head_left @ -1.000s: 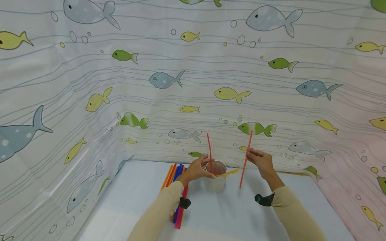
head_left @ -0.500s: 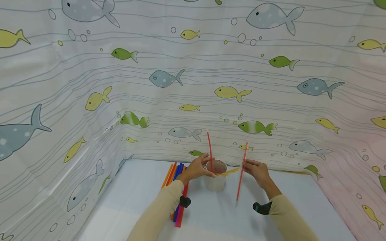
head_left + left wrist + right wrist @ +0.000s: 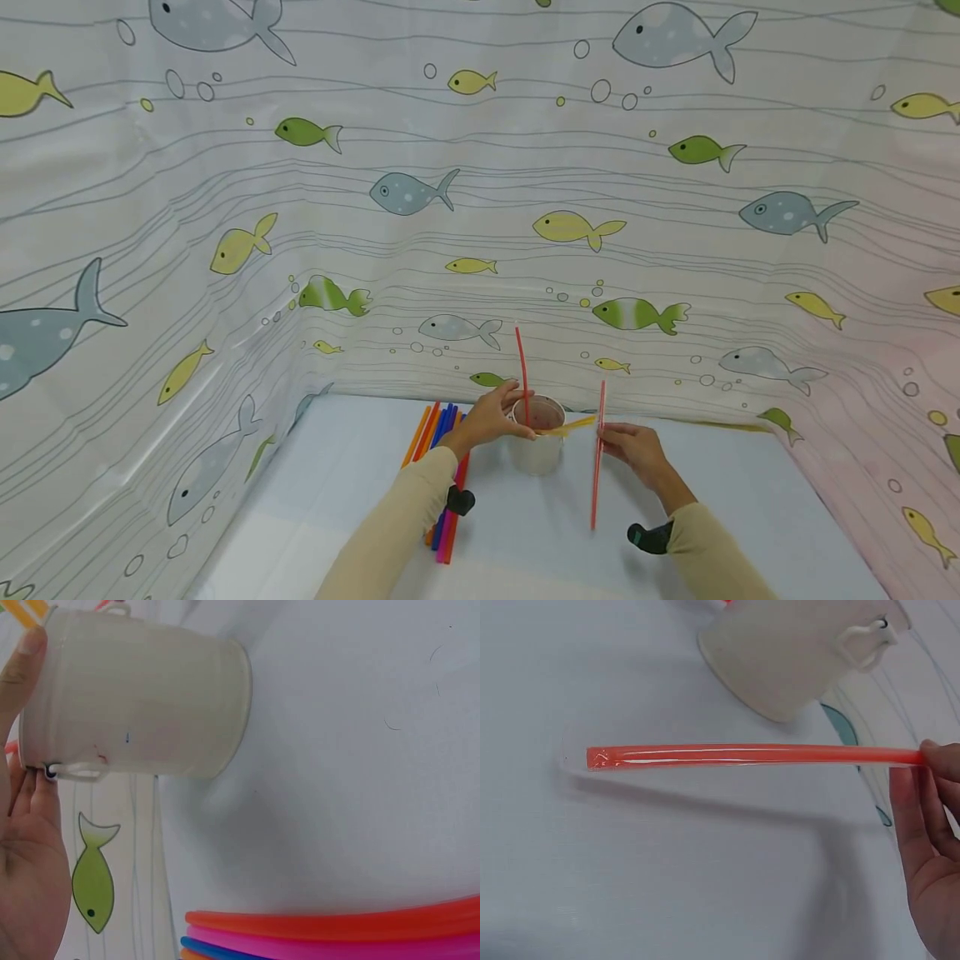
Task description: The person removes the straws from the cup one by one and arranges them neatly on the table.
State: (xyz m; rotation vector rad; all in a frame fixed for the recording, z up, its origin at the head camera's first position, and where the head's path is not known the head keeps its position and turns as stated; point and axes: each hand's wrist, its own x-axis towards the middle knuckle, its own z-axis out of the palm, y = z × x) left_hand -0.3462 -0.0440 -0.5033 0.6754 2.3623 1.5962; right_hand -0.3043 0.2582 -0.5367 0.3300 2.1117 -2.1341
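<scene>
A small white bucket stands upright at the back of the table. My left hand grips its rim, thumb on the near side and fingers on the far left. A red straw rises out of the bucket, and thin yellow straws poke past the rim to the right. To the bucket's right, my right hand pinches another red straw around its middle, holding it almost vertical. Seen from the right wrist, this straw has a clear wrapper extending beyond its end, above the table surface and apart from the bucket.
Left of the bucket lies a bundle of orange, blue, magenta and red straws, partly covered by my left forearm. The white table meets a fish-patterned cloth at the back and sides.
My right hand has come down and slightly left with its red straw, which has turned from leaning right to nearly vertical. My left hand stays on the bucket.
</scene>
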